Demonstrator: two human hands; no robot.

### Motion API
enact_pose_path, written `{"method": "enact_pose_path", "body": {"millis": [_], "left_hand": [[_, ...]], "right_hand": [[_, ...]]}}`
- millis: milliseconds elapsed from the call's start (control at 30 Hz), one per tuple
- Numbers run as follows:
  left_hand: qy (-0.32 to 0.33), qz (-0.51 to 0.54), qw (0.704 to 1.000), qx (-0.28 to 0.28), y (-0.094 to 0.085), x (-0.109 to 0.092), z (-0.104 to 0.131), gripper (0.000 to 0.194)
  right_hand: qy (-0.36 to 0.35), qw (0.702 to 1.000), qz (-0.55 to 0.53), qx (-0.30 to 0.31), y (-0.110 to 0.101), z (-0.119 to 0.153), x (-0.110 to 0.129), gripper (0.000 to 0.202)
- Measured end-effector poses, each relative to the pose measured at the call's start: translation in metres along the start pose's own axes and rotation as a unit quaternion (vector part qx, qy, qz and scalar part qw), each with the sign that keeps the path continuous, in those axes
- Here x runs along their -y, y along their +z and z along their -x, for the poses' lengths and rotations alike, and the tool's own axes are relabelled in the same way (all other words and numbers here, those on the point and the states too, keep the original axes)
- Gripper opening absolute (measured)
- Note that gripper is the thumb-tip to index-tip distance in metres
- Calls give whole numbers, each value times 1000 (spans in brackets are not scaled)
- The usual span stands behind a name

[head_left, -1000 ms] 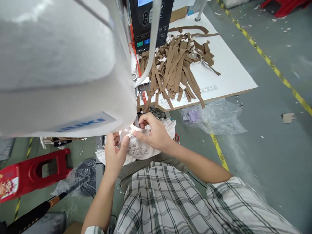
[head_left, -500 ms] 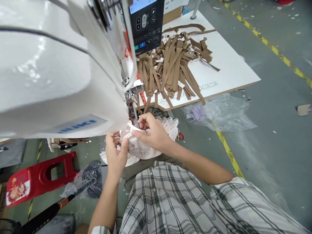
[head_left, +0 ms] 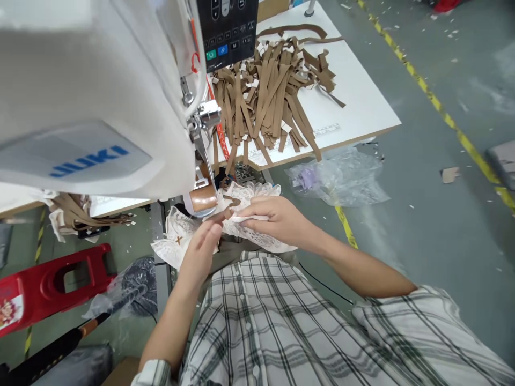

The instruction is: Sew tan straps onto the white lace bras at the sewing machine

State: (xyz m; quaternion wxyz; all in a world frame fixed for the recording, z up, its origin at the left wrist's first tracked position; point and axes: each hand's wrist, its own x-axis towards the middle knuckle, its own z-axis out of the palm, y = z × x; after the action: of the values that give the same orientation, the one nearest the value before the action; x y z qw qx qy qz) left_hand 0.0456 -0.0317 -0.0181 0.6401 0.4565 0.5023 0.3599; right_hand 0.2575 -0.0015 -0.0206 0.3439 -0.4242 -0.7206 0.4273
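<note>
The white lace garment sits between lap and sewing machine, apparently for close control. The right hand pinches a fold; the left hand adjoins it, grip indeterminate. Brown straps lie beyond, presumably within reach.

"How does the soft white lace garment lie?"
"Bunched and creased beside the white sewing machine, a fold pinched in the right hand."
"Any other colour on it?"
"A small brown cross at left, a curved brown strip near the middle."
</note>
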Motion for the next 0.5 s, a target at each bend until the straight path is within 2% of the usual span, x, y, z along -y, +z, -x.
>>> {"method": "enact_pose_path", "body": {"millis": [100,167,233,333,433,500], "left_hand": [[-35,181,983,7,14,-2,-6,38],[-13,235,972,-10,22,-3,-2,25],[39,233,971,-31,27,-1,6,35],[117,162,979,-41,30,7,20,50],[172,105,979,-36,29,16,29,52],[194,79,977,-36,28,20,33,51]], "right_hand": [[-68,976,205,-30,4,15,-3,20],[-89,944,305,-90,7,21,-7,23],[-107,923,338,-152,8,26,-11,25],[-150,907,326,-221,11,30,-16,28],[-192,900,305,-246,16,35,-19,29],[-192,901,302,-245,19,38,-20,29]]}}
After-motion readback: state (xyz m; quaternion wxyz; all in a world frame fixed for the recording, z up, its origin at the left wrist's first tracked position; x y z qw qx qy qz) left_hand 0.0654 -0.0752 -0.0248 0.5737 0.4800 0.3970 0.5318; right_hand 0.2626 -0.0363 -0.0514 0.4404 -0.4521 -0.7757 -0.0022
